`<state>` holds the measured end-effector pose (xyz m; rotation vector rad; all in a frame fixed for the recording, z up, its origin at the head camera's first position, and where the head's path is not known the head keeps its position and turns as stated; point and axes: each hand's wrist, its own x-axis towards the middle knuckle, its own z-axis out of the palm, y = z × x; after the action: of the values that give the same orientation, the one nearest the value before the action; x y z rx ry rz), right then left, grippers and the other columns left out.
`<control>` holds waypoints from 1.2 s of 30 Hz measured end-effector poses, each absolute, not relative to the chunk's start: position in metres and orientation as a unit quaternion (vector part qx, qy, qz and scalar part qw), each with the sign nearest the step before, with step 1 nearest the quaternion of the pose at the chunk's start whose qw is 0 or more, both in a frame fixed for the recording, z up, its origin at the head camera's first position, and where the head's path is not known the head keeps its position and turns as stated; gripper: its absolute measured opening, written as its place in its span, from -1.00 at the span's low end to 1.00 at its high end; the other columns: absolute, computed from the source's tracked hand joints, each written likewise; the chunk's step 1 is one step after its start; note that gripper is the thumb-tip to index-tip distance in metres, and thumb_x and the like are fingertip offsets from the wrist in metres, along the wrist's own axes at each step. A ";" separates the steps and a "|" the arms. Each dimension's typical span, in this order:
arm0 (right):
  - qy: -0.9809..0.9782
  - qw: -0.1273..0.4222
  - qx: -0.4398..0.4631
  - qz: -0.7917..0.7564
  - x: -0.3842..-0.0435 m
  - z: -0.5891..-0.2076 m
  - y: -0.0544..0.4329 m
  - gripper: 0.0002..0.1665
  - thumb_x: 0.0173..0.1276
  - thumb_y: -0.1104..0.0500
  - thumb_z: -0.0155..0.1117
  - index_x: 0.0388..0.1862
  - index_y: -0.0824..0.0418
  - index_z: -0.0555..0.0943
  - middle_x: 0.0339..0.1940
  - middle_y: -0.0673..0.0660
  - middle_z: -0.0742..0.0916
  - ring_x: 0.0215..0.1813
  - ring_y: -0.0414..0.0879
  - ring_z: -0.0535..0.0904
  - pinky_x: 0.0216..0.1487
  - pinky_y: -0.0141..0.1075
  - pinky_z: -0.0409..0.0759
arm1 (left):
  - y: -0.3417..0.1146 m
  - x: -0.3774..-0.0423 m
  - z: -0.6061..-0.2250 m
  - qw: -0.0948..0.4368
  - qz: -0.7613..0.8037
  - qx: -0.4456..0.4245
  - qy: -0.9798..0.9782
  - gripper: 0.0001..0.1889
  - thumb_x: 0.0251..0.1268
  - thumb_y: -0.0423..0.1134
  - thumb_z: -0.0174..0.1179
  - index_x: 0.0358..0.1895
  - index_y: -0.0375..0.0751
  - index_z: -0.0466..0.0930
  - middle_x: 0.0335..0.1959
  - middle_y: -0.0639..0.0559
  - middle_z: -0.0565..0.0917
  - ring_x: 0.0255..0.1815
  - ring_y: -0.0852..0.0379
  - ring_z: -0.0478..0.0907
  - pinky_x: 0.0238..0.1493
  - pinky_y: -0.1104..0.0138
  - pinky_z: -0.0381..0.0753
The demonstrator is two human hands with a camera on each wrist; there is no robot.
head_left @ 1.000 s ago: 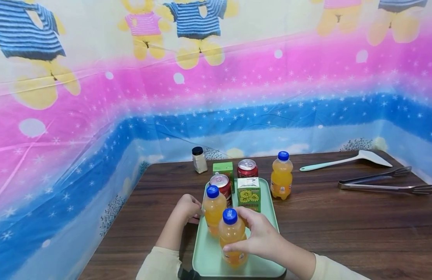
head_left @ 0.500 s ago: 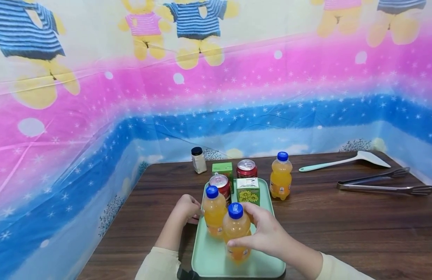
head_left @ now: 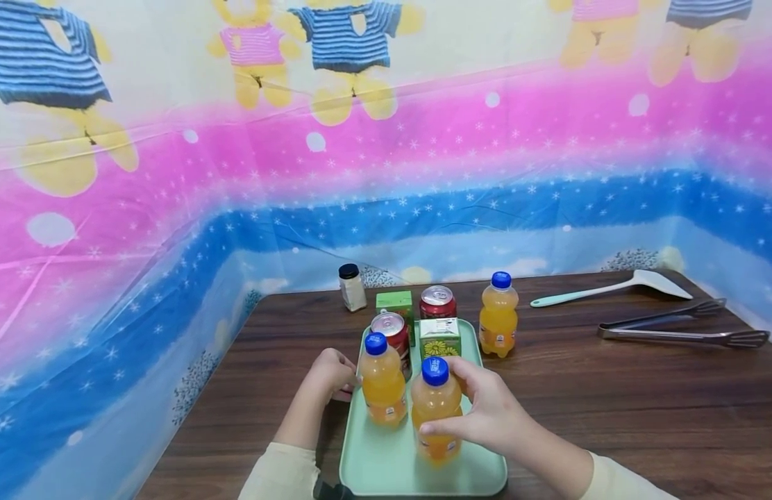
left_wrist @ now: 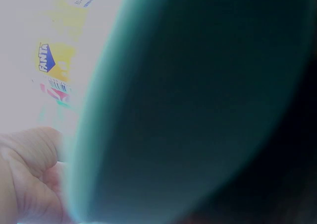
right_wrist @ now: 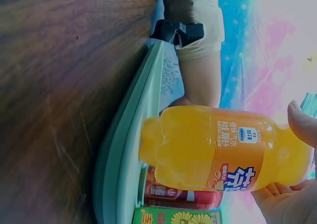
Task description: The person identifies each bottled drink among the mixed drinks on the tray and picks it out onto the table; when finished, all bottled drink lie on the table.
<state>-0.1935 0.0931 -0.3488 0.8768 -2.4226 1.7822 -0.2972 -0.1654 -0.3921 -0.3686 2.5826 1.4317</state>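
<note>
My right hand [head_left: 493, 408] grips an orange Fanta bottle [head_left: 432, 404] with a blue cap, thumb on one side and fingers on the other. The bottle stands nearly upright over the front right of a light green tray [head_left: 376, 467]; whether its base touches is unclear. My left hand [head_left: 332, 375] holds the tray's left edge; the left wrist view shows the thumb [left_wrist: 37, 147] at the rim. A second Fanta bottle [head_left: 383, 389] stands on the tray's left side. Behind it are two red cans [head_left: 389, 325] and two green drink cartons [head_left: 440, 335], partly hiding one another.
Right of the tray a third Fanta bottle [head_left: 499, 321] stands on the dark wooden table [head_left: 580, 410]. A black-capped jar [head_left: 353, 290] is at the back left. Farther right lie a spatula [head_left: 586, 294] and metal tongs [head_left: 680, 335]. A printed cloth [head_left: 373, 215] hangs behind.
My right hand has moved the bottle to the right and slightly away from me, apart from the second bottle. My left hand has stayed at the tray's edge.
</note>
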 end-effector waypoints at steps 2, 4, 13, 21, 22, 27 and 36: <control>-0.774 0.007 0.277 0.570 -0.193 -0.348 0.096 -0.22 -0.07 0.05 0.56 0.15 0.17 0.46 0.01 -0.02 0.62 0.05 -0.17 0.56 0.12 -0.25 0.51 | -0.165 -0.297 -0.392 0.083 0.480 -0.123 0.865 -0.82 0.00 -0.63 0.22 -0.30 -0.47 0.49 -0.38 -0.21 0.52 -0.45 -0.02 0.56 -0.47 0.20 0.69; -0.773 0.013 0.278 0.570 -0.193 -0.348 0.099 -0.22 -0.06 0.06 0.56 0.16 0.20 0.45 0.01 0.00 0.63 0.04 -0.16 0.56 0.11 -0.25 0.51 | -0.166 -0.298 -0.392 0.083 0.481 -0.124 0.864 -0.82 0.00 -0.63 0.22 -0.30 -0.47 0.49 -0.38 -0.21 0.52 -0.45 -0.02 0.56 -0.47 0.20 0.69; -0.770 0.044 0.287 0.568 -0.198 -0.348 0.112 -0.28 0.00 0.09 0.52 0.13 0.25 0.44 -0.01 0.05 0.63 0.03 -0.14 0.57 0.07 -0.30 0.55 | -0.167 -0.299 -0.392 0.086 0.478 -0.117 0.866 -0.85 0.02 -0.60 0.23 -0.31 -0.47 0.50 -0.40 -0.21 0.53 -0.47 -0.02 0.55 -0.48 0.20 0.69; -0.773 0.083 0.279 0.563 -0.205 -0.349 0.127 -0.27 -0.01 0.12 0.54 0.14 0.22 0.44 -0.02 0.07 0.63 0.00 -0.09 0.59 0.00 -0.26 0.59 | -0.166 -0.298 -0.393 0.085 0.482 -0.123 0.863 -0.83 0.01 -0.61 0.21 -0.30 -0.46 0.46 -0.40 -0.21 0.53 -0.48 -0.02 0.56 -0.48 0.19 0.69; -0.776 0.087 0.274 0.562 -0.205 -0.349 0.129 -0.26 -0.02 0.12 0.54 0.14 0.21 0.44 -0.02 0.07 0.63 0.00 -0.09 0.58 0.00 -0.25 0.60 | -0.166 -0.298 -0.393 0.084 0.482 -0.124 0.863 -0.82 0.01 -0.61 0.21 -0.30 -0.46 0.47 -0.40 -0.21 0.53 -0.48 -0.02 0.56 -0.48 0.19 0.69; -0.788 0.113 0.249 0.552 -0.210 -0.348 0.137 -0.26 -0.06 0.12 0.56 0.12 0.19 0.45 -0.04 0.07 0.63 -0.04 -0.09 0.60 -0.05 -0.20 0.62 | -0.165 -0.298 -0.393 0.084 0.481 -0.125 0.864 -0.82 0.00 -0.62 0.21 -0.30 -0.46 0.46 -0.40 -0.21 0.53 -0.48 -0.01 0.56 -0.47 0.18 0.69; -0.804 0.128 0.207 0.543 -0.221 -0.348 0.146 -0.25 -0.04 0.10 0.56 0.14 0.17 0.44 -0.04 0.12 0.65 -0.04 0.02 0.61 -0.10 -0.05 0.63 | -0.165 -0.297 -0.392 0.083 0.480 -0.122 0.865 -0.83 0.01 -0.63 0.20 -0.30 -0.46 0.48 -0.39 -0.21 0.52 -0.48 -0.02 0.55 -0.46 0.18 0.69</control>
<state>-0.2211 0.1463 -0.3477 0.6033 -2.3383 1.5790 -0.2972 -0.1652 -0.3917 -0.3651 2.5825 1.4331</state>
